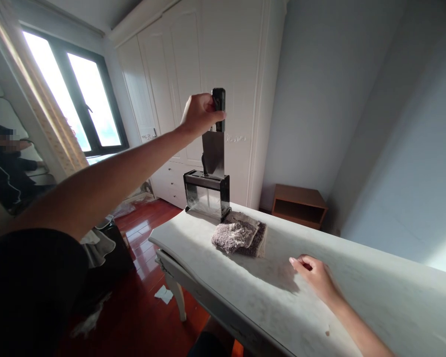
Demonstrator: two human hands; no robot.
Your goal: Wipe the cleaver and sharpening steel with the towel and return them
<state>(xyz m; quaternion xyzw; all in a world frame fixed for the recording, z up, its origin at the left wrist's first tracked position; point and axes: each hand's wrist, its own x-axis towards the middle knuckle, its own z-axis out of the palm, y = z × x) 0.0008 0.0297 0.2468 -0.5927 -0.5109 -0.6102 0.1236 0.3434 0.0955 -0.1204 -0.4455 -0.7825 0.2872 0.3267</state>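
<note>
Your left hand (197, 113) is closed firmly on the black handle (219, 96) of a broad-bladed knife (214, 151), thumb on the near side. Held upright, the blade points down at the top of a clear-sided knife holder (225, 196), which stands at the far left end of the white table (252, 292); whether the tip has entered the top cannot be told. A smaller black handle (203, 162) rises just left of the blade. Right of the holder and nearer you lies a folded towel (236, 235). Farther right, your right hand (315, 276) is loosely curled above or on the tabletop, with nothing visible in it; its contact with the surface and what the curl may hide cannot be confirmed.

Handling advice, by judgement: hold the blade plumb, line its flat up with the opening, and lower without twisting. Your right hand is best set on the holder's side, clear of the edge, should it rock.

Count, left to right: one seated person (11, 171); one window (94, 99); one wardrobe (241, 74); one smaller handle; one holder; one broad knife; one towel; one brown cabinet (299, 194); your two hands; one table.
</note>
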